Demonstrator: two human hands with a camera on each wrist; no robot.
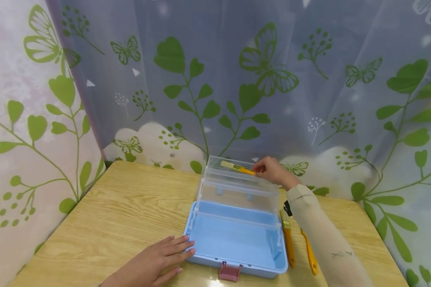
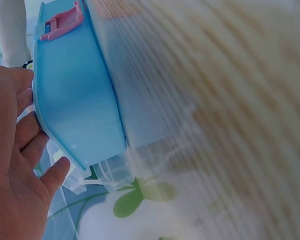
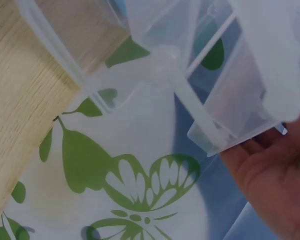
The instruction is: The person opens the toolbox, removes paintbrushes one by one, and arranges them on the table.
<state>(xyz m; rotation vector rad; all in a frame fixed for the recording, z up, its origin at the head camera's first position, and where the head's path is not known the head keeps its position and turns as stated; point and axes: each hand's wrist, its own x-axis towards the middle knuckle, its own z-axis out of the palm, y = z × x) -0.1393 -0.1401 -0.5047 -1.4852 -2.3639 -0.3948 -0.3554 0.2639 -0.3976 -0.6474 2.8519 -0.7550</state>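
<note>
A light blue toolbox stands open on the table, its pink latch at the front. Clear fold-out trays rise at its back. My right hand pinches the orange handle of a flat paintbrush, which lies level at the topmost tray, bristles to the left. In the right wrist view the brush is hidden, with the fingers behind the tray's end. My left hand touches the toolbox's left front corner with spread, mostly straight fingers, also seen against its side in the left wrist view.
Right of the toolbox lie another paintbrush and an orange handle, partly covered by my right sleeve. A patterned curtain hangs right behind the wooden table.
</note>
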